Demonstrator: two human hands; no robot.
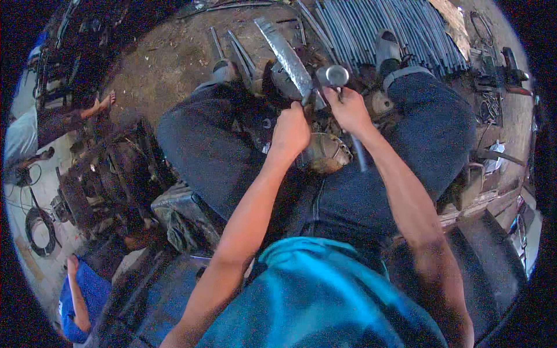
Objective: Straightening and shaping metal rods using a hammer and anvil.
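My left hand (pixel 290 132) is closed round the near end of a long, flat metal blade (pixel 283 55). The blade points away and to the left, its surface bright and dimpled. To its right, my right hand (pixel 350 111) is wrapped round the handle of a hammer (pixel 334 76). The round, shiny hammer head sits beyond the fingers, close to the blade's near end; whether they touch I cannot tell. Part of the handle shows below my right wrist. A dark round metal piece (pixel 286 82) lies beneath the blade, and a round metal bowl-like piece (pixel 326 153) is between my knees.
A bundle of long metal rods (pixel 389 35) lies on the dirt floor at the far right. Dark machinery (pixel 113 180) stands on the left, by a coiled black hose (pixel 40 232). Someone in a blue shirt (pixel 87 298) is at the lower left; another person's bare foot (pixel 107 101) shows farther up.
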